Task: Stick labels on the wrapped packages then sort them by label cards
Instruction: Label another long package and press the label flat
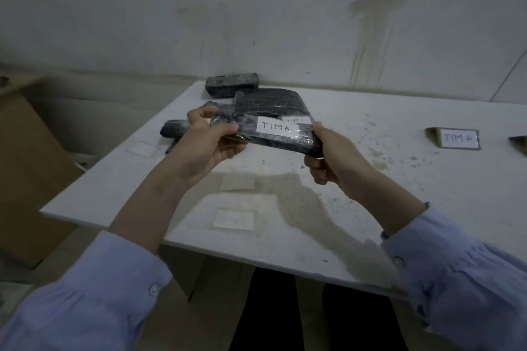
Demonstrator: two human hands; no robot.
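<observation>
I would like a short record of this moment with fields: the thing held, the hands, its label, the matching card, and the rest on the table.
held: black wrapped package, lifted above the table
hands: left hand grips its left end, right hand its right end
label: white label on it reads TIMA
card: label card reading TIMA, on the table at the right
rest: other wrapped packages at the far left; loose labels near the front edge

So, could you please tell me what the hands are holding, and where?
The wrapped package labelled TIMA: the left hand grips its left end, the right hand its right end.
</observation>
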